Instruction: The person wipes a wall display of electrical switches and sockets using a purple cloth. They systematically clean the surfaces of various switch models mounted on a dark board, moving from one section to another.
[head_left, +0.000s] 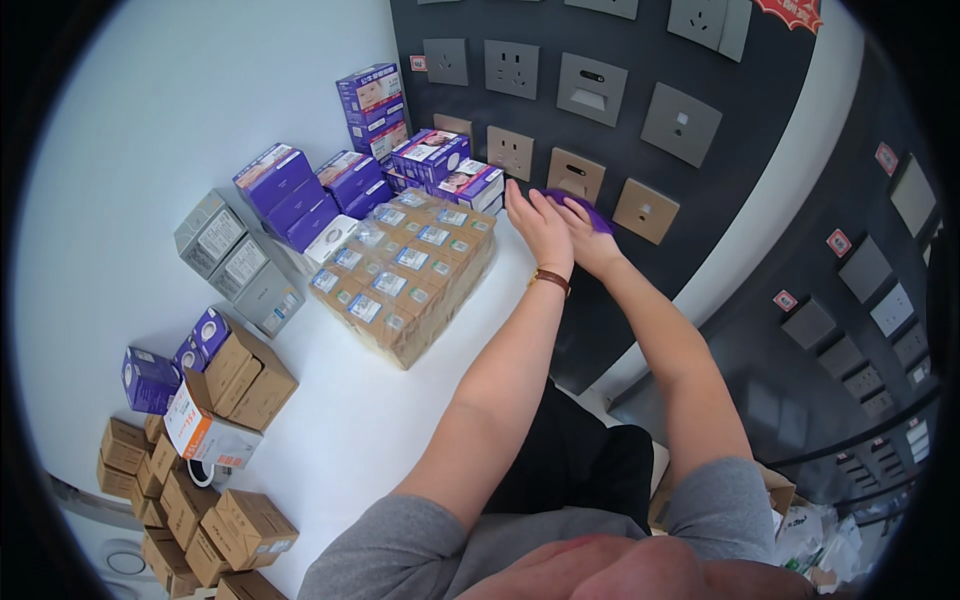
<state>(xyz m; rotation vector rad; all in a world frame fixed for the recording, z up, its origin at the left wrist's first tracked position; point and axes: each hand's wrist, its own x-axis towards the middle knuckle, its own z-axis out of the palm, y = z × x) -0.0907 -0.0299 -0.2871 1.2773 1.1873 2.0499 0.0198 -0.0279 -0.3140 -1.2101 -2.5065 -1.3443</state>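
Note:
My left hand (541, 229) is raised at the panel's left side, fingers extended and slightly apart, its edge against the other hand. Beside it, my right hand (591, 241) has a purple cloth (602, 219) at its fingers, partly covered by them. Both hands are in front of a gold wall socket plate (576, 171) on a dark display panel (600, 311). Just right of them is another gold plate (646, 211) with a small port. To their left, a plastic-wrapped block of brown cartons (409, 270) stands on a white tabletop (337, 420).
Purple printed boxes (281, 191) are stacked along the white wall behind the cartons. Grey boxes (240, 259), an open cardboard box (251, 379), an orange-and-white box (210, 431) and several small brown boxes (247, 525) line the table's far left. A white pillar (750, 217) rises right of the panel.

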